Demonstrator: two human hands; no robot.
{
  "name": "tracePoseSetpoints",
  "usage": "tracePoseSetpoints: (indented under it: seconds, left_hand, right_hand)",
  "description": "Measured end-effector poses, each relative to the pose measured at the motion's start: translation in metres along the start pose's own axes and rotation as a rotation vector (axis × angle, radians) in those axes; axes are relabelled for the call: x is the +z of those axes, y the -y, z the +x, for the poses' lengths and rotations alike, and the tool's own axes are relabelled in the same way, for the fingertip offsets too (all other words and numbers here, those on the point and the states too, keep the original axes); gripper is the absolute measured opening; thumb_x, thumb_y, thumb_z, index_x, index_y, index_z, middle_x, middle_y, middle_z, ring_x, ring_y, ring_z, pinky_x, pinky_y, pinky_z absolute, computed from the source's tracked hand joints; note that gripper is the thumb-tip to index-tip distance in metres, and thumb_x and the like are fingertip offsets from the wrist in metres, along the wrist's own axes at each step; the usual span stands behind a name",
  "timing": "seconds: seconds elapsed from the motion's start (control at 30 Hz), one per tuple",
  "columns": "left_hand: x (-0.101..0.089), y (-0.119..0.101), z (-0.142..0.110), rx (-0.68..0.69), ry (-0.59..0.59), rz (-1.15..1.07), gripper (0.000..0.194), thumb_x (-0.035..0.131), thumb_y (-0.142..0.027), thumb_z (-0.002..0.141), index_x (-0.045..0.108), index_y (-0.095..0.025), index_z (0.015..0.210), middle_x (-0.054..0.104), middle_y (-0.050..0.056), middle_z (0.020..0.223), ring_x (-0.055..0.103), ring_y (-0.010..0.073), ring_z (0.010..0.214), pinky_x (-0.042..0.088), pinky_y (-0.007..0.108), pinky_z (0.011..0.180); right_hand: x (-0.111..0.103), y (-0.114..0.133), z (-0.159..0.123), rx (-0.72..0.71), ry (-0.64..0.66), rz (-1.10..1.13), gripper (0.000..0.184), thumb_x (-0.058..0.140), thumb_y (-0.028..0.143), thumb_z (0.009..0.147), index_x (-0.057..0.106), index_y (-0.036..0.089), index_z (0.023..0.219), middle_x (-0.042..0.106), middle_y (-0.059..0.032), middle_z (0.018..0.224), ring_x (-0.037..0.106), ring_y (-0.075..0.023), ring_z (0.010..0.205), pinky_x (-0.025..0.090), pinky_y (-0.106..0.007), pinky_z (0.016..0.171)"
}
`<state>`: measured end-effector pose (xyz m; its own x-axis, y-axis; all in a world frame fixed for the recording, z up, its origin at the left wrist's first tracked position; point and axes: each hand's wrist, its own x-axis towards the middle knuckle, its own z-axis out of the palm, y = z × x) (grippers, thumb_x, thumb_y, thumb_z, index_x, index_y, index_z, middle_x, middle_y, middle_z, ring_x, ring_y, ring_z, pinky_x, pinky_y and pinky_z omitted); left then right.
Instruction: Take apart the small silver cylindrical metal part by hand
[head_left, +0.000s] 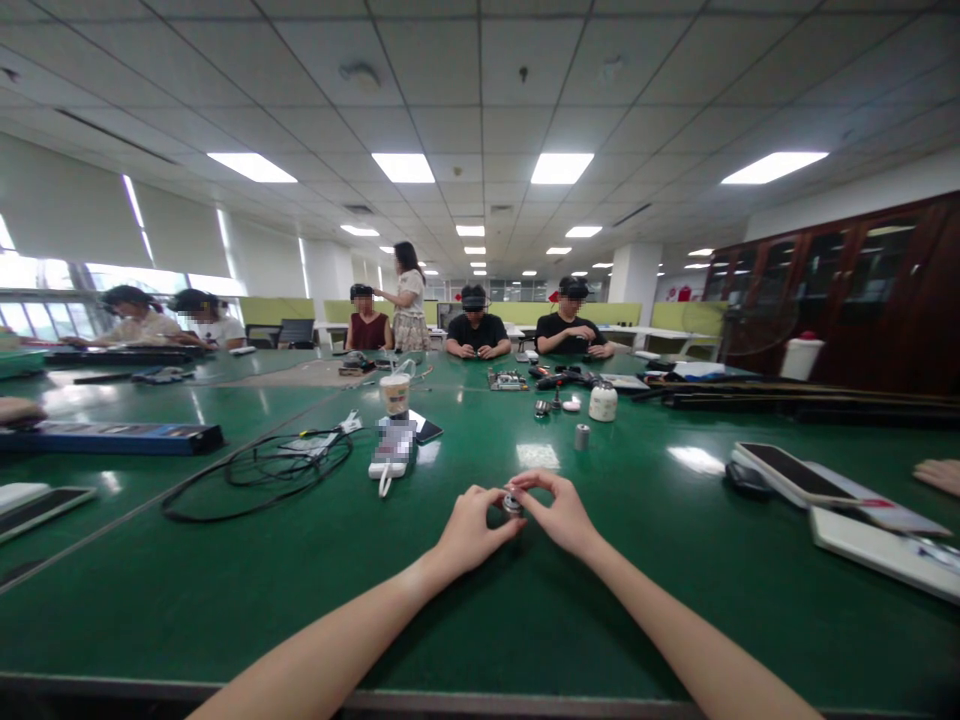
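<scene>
The left hand point(472, 528) is partly closed, curled with thumb and forefinger around a small metal part point(512, 506). The right hand point(561, 512) is partly closed too, its fingertips at the top of that part. The part is near the middle of the green bench point(660, 600), in from the near edge.

Farther toward the far edge, left of the hands, a patterned cup point(395, 397) stands upright, with clear plastic at its top; its contents cannot be made out. Right of the hands, a rounded white jar point(603, 403) stands upright, and what it holds cannot be told. A small grey metal cylinder point(582, 437) stands nearer than the jar, apart from it. Black cable point(259, 517) lies in loops toward the left edge.
</scene>
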<state>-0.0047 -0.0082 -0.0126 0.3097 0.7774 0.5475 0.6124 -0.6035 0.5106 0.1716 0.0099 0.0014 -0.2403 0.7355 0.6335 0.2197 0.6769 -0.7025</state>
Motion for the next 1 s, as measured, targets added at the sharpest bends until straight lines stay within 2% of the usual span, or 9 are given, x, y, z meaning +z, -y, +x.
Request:
tracePoseSetpoints:
  seconds: [0.13,0.43,0.63,1.0]
  left_hand:
    - [0.0011,0.0016,-0.0002,-0.002,0.001,0.001,0.026,0.072,-0.033,0.079,0.071,-0.02,0.102,0.071,0.006,0.092,0.062,0.0253,0.09,0.048,0.035,0.08]
    - [0.0007,0.0006,0.0005,-0.003,0.001,-0.007,0.031,0.071,-0.038,0.08,0.07,-0.022,0.106,0.072,0.005,0.095,0.062,0.0248,0.09,0.048,0.035,0.081]
    - [0.002,0.0028,0.0003,0.006,0.006,-0.005,0.028,0.071,-0.035,0.08,0.07,-0.022,0.105,0.073,0.004,0.094,0.062,0.0242,0.089,0.047,0.034,0.08]
    - [0.0016,0.0017,0.0007,0.001,0.006,-0.008,0.028,0.071,-0.038,0.08,0.07,-0.023,0.104,0.073,0.004,0.094,0.062,0.0237,0.088,0.047,0.033,0.078]
  right_hand:
    - [0.0026,0.0025,-0.0018,-0.01,0.034,-0.011,0.01,0.067,0.025,0.082,0.073,0.02,0.089,0.075,-0.0041,0.085,0.07,-0.0214,0.082,0.054,-0.034,0.08]
    - [0.0019,0.0019,-0.0014,-0.022,-0.029,-0.033,0.009,0.065,0.022,0.082,0.071,0.019,0.088,0.074,-0.0043,0.086,0.069,-0.0204,0.082,0.053,-0.033,0.079]
    - [0.0015,0.002,-0.0025,-0.02,0.01,-0.053,0.01,0.066,0.02,0.081,0.073,0.021,0.088,0.074,-0.0027,0.085,0.07,-0.0204,0.081,0.052,-0.034,0.08]
    - [0.002,-0.0004,-0.0016,0.079,-0.011,0.001,0.017,0.072,0.027,0.076,0.071,0.019,0.091,0.074,-0.0044,0.079,0.07,-0.0216,0.076,0.054,-0.035,0.074]
